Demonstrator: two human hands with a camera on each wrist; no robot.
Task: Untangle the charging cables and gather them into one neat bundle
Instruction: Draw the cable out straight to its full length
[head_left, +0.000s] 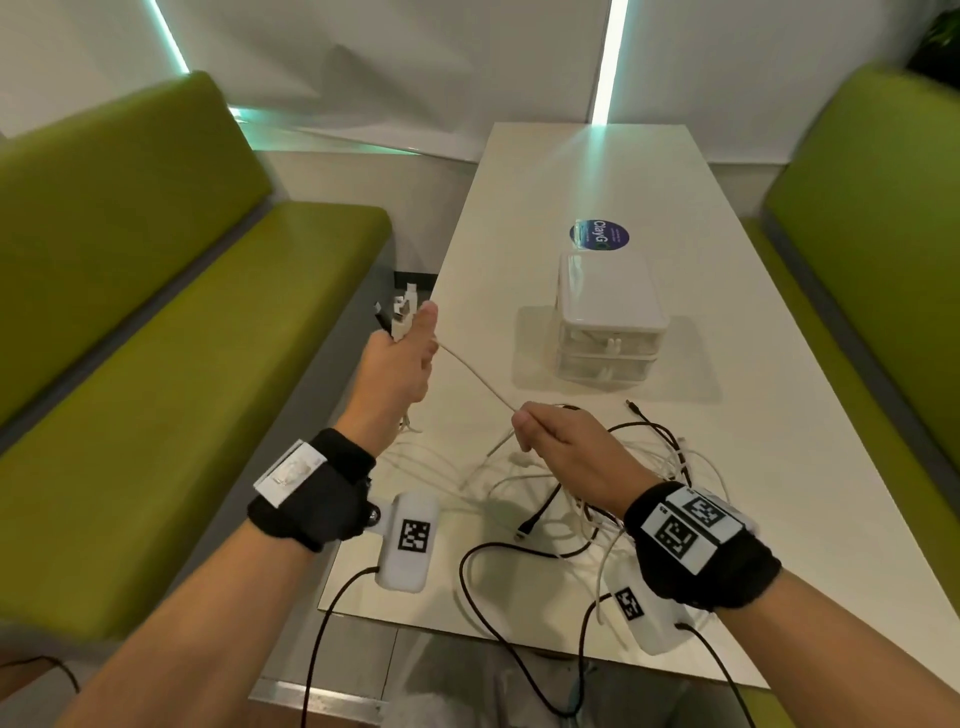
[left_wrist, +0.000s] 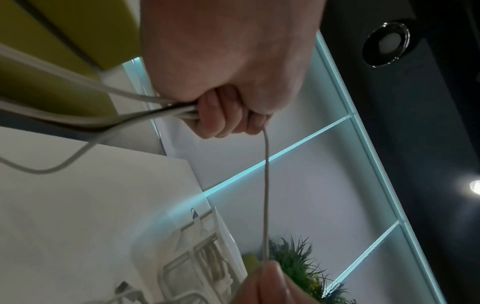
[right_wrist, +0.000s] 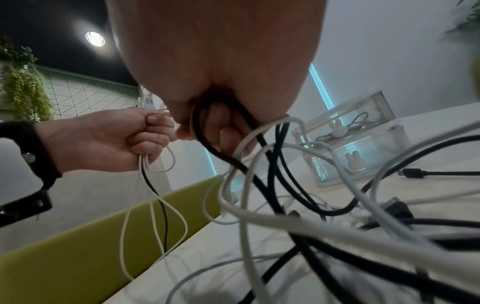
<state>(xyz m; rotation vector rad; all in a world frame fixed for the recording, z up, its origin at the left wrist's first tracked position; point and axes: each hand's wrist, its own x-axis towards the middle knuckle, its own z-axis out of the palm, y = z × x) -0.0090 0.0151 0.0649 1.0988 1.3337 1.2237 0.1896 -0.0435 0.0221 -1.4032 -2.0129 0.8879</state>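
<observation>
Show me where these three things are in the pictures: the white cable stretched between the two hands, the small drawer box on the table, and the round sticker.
white cable (head_left: 475, 375), head view, middle of the stretched part.
drawer box (head_left: 608, 296), head view, its lid.
round sticker (head_left: 600, 236), head view, its centre.

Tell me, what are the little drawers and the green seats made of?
The little drawers look like clear, glossy plastic: cables show through the fronts. The green seats look like smooth padded vinyl or leather-like covering, with a soft sheen; which one, I cannot tell.

bright indoor | cyan strip glare | wide-angle warp | wrist-view blur
</observation>
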